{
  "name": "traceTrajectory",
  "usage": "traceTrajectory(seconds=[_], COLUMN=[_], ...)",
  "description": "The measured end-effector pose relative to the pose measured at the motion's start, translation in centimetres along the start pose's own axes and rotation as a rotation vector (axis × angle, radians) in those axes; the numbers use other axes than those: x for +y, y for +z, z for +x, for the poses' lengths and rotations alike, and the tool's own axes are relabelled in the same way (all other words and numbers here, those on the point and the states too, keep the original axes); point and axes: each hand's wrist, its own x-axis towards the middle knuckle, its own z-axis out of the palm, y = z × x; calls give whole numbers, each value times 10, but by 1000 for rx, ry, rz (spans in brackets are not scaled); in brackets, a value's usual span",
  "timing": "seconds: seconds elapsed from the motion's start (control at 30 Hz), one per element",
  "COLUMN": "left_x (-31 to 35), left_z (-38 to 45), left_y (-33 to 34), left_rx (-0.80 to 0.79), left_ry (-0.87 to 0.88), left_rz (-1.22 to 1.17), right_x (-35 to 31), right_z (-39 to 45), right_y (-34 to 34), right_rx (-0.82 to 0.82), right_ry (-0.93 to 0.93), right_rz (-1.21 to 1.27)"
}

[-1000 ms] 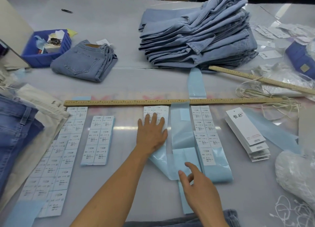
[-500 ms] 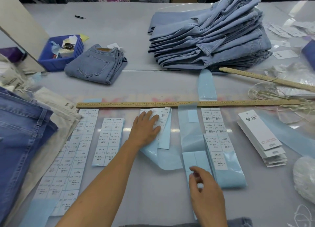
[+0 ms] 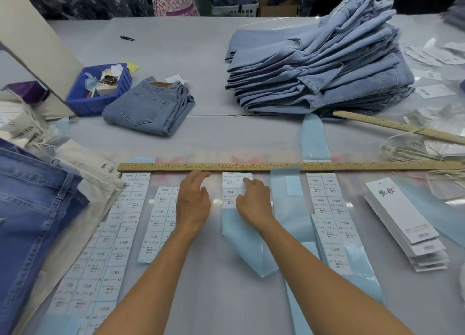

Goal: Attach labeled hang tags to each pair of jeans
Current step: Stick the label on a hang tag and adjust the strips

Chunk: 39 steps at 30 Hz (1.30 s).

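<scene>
My right hand [image 3: 254,203] lies on a short strip of white size labels [image 3: 232,187] with blue backing, just below the long wooden ruler [image 3: 276,166]; its fingertips are bunched on the labels. My left hand [image 3: 193,203] hovers flat beside it with fingers apart, holding nothing. More label strips lie to the left [image 3: 113,234], under my left hand [image 3: 158,221] and to the right [image 3: 329,208]. A stack of white hang tags [image 3: 402,224] sits at the right. One folded pair of jeans [image 3: 148,105] with a tag lies beyond the ruler, near a tall pile of light jeans [image 3: 314,65].
Darker blue jeans [image 3: 30,208] and cream trousers [image 3: 88,168] overlap the table's left edge. A blue bin [image 3: 100,87] stands at the back left. A second ruler [image 3: 390,124] and a bundle of strings [image 3: 407,148] lie at the right. Loose blue backing strips [image 3: 314,135] cross the table.
My left hand has slid left off the short label strip. My right hand has come up from the lower backing strip onto that label strip. The camera has tilted closer.
</scene>
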Motion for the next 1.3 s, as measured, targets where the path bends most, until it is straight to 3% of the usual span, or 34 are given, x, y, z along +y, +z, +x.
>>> traceTrajectory(seconds=[0.07,0.3,0.47,0.7,0.93,1.0,1.07,1.17,1.23,1.3], left_x=[-18,-13,-3,-13,-25,-30,-34,-18,13,54], left_z=[25,92,89,63,42,38,34,16,-7,-38], left_y=[-20,-6,3,-19,-19,-17,-17,-18,-14,-6], left_rx=[15,-400,-319,-274,-254,-298,-292,-127,-11,-20], left_ry=[26,335,440,440,412,377,334,389,460,549], left_rz=[153,599,703,603,512,451,377,379,335,227], right_x=[2,26,26,17,-2,5,18,48,65,78], right_z=[1,-3,1,0,-19,-42,-71,-114,-137,-157], right_y=[11,43,53,48,10,-3,-15,-29,-32,-30], right_rx=[10,212,312,315,166,263,462,760,807,708], right_ry=[-81,-160,-138,-63,34,38,14,20,54,121], right_rz=[-130,-138,-135,-99,265,283,334,364,312,272])
